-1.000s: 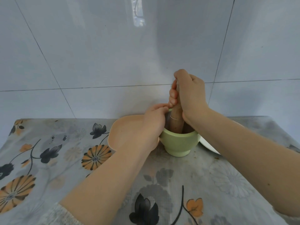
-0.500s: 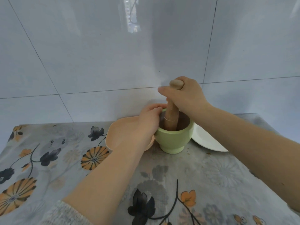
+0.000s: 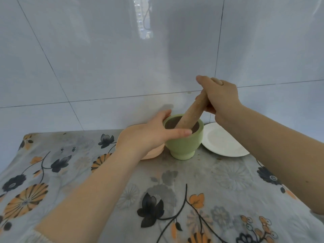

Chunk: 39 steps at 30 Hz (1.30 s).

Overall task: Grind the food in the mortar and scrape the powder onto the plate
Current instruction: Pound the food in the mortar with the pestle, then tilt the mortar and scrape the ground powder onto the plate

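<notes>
Glossy tiles behind; right hand (image 3: pixel 221 97) grips wooden pestle (image 3: pixel 192 112) (tilted), left hand (image 3: pixel 152 135) cups green mortar (image 3: pixel 184 146), perhaps ceramic.

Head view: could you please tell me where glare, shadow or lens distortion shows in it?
Head view: a bright window reflection glares on the glossy wall tiles; a faint shadow sits on the wall just above the mortar; the tile seams splay outward, showing wide-angle distortion; hands and pestle look sharp.
</notes>
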{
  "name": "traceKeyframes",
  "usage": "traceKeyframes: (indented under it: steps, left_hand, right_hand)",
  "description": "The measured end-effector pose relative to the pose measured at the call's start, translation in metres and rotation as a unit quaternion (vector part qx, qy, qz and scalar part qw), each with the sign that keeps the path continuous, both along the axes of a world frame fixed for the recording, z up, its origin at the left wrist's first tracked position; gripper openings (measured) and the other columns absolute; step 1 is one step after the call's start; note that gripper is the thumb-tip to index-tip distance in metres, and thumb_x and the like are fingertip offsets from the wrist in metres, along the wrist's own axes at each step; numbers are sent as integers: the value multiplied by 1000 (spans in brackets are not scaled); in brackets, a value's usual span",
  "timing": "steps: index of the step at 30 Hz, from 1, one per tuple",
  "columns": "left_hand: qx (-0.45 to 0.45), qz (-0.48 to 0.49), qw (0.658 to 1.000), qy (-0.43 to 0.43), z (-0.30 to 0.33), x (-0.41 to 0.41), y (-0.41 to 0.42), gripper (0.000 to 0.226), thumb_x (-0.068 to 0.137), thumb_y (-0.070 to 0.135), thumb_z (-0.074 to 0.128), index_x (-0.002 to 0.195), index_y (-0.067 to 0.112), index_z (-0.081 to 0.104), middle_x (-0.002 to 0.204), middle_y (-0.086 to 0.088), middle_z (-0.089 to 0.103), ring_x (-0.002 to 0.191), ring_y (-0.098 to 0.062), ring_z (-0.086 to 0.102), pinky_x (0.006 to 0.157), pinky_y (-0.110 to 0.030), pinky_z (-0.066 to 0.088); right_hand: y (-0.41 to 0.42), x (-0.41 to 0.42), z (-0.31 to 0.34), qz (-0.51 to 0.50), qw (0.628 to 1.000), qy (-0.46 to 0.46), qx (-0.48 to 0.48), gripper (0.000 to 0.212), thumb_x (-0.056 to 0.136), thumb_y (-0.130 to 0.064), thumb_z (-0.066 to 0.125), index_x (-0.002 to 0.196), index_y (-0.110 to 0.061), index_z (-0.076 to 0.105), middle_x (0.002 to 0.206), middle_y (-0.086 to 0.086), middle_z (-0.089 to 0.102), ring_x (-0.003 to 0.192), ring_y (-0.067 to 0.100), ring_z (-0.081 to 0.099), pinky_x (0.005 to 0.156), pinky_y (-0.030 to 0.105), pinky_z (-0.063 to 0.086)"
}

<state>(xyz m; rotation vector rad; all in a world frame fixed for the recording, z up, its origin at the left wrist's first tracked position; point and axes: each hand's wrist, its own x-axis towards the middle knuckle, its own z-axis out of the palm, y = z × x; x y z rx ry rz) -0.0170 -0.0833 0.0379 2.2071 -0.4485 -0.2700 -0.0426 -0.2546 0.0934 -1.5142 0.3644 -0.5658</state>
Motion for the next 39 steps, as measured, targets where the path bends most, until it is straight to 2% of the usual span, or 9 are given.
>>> traceKeyframes:
  steps: [4,7,10,13,20,23,27,35,39]
  left_hand:
    - [173,24,979,-101,2,-13,3,124,17,96,52,123,70,-7,140,21,46,98,-11,59,73,-35,49]
    - [160,44,977,-132,5,-25,0,129,26,93,55,132,60,-10,125,9,60,58,4,37,45,-19,28]
    - [112,54,988,-91,9,-36,-4,131,48,70,74,145,39,-8,137,2,50,79,-6,51,32,-9,36]
    - [94,77,990,-66,8,-38,-5,129,57,59,77,147,29,-9,147,2,40,122,-21,47,46,3,33]
    - [46,69,995,-54,-1,-34,-5,127,59,55,78,149,19,-4,152,-1,31,133,-21,36,61,-3,19]
    - [-21,38,999,-10,-1,-32,-4,110,61,40,83,146,18,18,133,11,49,120,-7,48,65,7,27]
    - [-23,22,998,-61,-1,-33,-3,65,58,36,86,109,34,47,80,29,49,66,34,46,47,13,28]
    - [-44,25,995,-80,-2,-38,-16,86,46,47,87,114,35,36,96,25,50,84,11,48,51,-1,40]
    - [-67,20,996,-59,-7,-36,-23,93,42,42,89,114,37,30,109,17,51,98,1,51,67,-9,38]
  right_hand:
    - [-8,-1,-4,-16,996,13,82,36,66,-43,73,78,-13,58,94,16,70,86,27,69,71,40,61]
    - [-12,-2,-10,-25,991,26,129,39,65,-47,75,85,-16,62,101,13,71,87,23,70,66,33,60]
    - [-15,-4,-15,-24,985,33,170,36,66,-46,77,81,-17,61,100,11,70,87,21,69,59,28,58]
    - [-17,-5,-19,-21,976,38,212,34,68,-44,78,82,-18,60,97,8,66,87,21,68,52,26,56]
    - [-19,-2,-22,-7,958,56,282,39,68,-44,79,87,-20,55,99,4,63,84,18,65,57,30,56]
    - [-22,-2,-24,-13,957,65,282,40,69,-46,78,88,-19,54,99,4,63,83,17,64,53,29,54]
    - [-27,-3,-24,-21,958,64,278,38,69,-46,77,86,-21,55,98,3,63,82,16,64,52,28,53]
    - [-46,-17,-17,-77,965,15,252,27,73,-41,73,80,-21,56,91,3,64,83,16,66,63,30,57]
    - [-63,-34,-6,-125,964,-61,227,19,75,-34,67,69,-20,56,51,-3,63,65,16,65,69,32,58]
